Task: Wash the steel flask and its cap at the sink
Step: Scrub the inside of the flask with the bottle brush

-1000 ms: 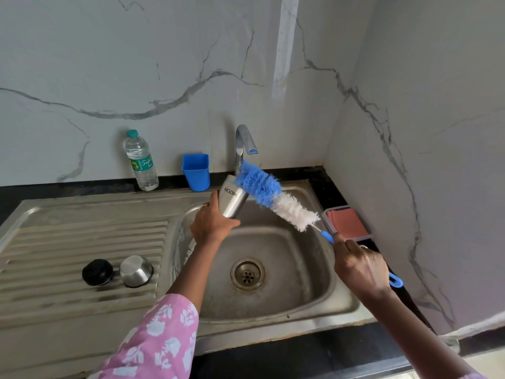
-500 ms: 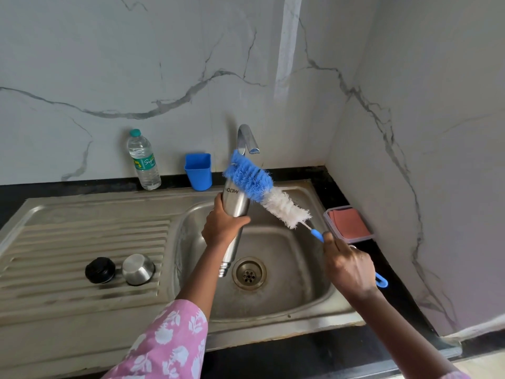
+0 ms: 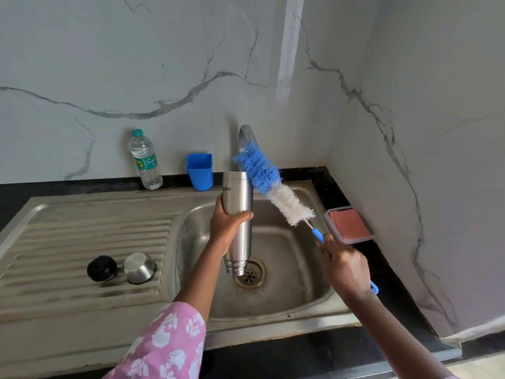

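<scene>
My left hand (image 3: 228, 224) grips the steel flask (image 3: 238, 198) around its middle and holds it upside down, nearly upright, with its mouth just above the drain (image 3: 250, 274) of the sink (image 3: 308, 272). My right hand (image 3: 345, 265) holds the blue handle of a bottle brush (image 3: 272, 187). The blue and white bristles slant up to the left beside the flask's raised base. A black inner cap (image 3: 102, 268) and a steel cup lid (image 3: 140, 267) sit on the ribbed drainboard to the left.
The tap (image 3: 245, 136) stands behind the flask, with no water seen running. A plastic water bottle (image 3: 145, 160) and a blue cup (image 3: 200, 170) stand against the marble wall. A clear box with a pink sponge (image 3: 349, 225) lies right of the basin.
My left hand has tipped the flask from a slant to nearly upright, mouth down over the drain. The brush has lifted slightly alongside the flask's base.
</scene>
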